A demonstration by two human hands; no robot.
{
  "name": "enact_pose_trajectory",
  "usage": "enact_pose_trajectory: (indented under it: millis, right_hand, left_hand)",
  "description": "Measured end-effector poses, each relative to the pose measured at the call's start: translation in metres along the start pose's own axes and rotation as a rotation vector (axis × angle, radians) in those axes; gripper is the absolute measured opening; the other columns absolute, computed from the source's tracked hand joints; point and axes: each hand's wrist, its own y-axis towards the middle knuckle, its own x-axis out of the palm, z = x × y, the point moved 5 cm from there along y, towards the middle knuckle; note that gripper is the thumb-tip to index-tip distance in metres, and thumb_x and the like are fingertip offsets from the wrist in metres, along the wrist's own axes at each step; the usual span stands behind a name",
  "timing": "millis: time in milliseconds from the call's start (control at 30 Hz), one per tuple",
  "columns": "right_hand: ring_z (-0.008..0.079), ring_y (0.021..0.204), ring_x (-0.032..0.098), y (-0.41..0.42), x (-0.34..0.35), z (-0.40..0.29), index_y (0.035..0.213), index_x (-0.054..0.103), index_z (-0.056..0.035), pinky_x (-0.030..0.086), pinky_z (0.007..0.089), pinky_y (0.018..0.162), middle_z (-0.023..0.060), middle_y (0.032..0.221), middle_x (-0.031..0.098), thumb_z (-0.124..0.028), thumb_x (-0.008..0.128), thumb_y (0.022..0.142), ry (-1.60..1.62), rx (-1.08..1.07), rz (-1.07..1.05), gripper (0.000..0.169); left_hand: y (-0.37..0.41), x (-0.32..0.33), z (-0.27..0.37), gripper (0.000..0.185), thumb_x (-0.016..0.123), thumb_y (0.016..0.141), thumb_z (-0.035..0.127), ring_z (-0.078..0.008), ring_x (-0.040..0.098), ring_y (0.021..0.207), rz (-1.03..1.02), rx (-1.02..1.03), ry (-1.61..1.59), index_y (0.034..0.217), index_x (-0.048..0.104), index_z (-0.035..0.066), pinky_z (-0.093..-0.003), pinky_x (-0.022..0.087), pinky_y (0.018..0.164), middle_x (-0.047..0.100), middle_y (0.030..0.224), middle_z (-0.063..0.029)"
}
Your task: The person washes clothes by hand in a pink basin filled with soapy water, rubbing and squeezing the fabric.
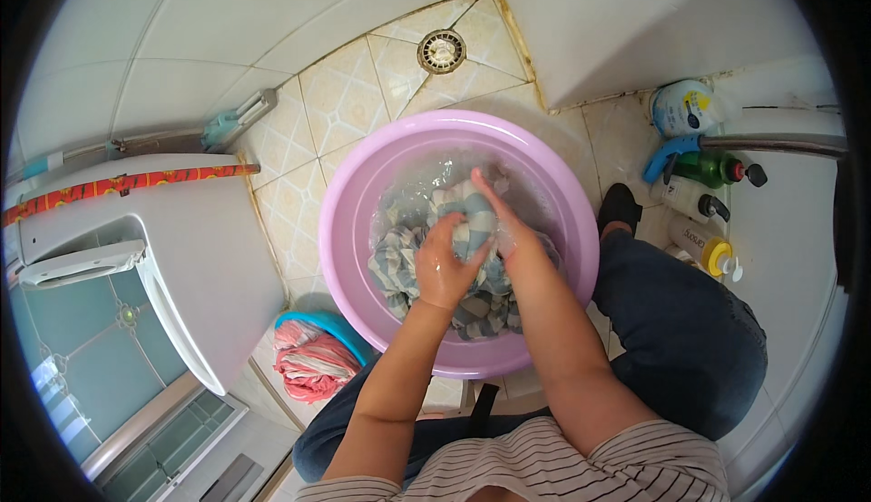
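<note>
A large round pink plastic basin (340,284) stands on the tiled floor before me, with cloudy water and a wet grey-and-white patterned cloth (398,264) in it. Over the middle of the basin, my left hand (442,264) has its fingers curled on a bunched part of the cloth. From the other side my right hand (509,223) presses against the same bunch, its fingers stretched upward. Both hands are wet. The rest of the cloth lies heaped in the water below my wrists.
A blue basin (340,328) holding red-and-white cloth stands at the left, near a white washing machine (204,230). Several bottles, one a green bottle (704,168), line the right wall. A floor drain (441,51) lies beyond the pink basin.
</note>
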Motion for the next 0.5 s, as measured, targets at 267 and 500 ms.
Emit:
enact_pose_trajectory:
  millis: [267, 500]
  right_hand:
    - [0.0146, 0.081, 0.057, 0.021, -0.038, 0.014, 0.102, 0.061, -0.0033, 0.047, 0.0281, 0.073, 0.0058, 0.094, 0.061, -0.039, 0.058, 0.085, -0.587, -0.100, 0.353, 0.039]
    - [0.0184, 0.100, 0.053, -0.023, 0.028, -0.031, 0.107, 0.059, -0.0017, 0.041, 0.0321, 0.088, 0.0097, 0.105, 0.060, -0.042, 0.064, 0.079, -0.614, -0.030, 0.421, 0.049]
  left_hand:
    - [0.023, 0.004, -0.014, 0.036, 0.063, 0.079, 0.034, -0.0384, 0.062, 0.075, -0.075, -0.204, 0.289, 0.097, 0.061, 0.003, -0.0446, 0.047, 0.065, 0.062, 0.075, -0.0227]
    - [0.064, -0.025, -0.105, 0.036, 0.059, 0.084, 0.030, -0.0366, 0.061, 0.082, 0.043, -0.489, -0.017, 0.108, 0.057, 0.003, -0.0434, 0.048, 0.074, 0.062, 0.084, -0.0207]
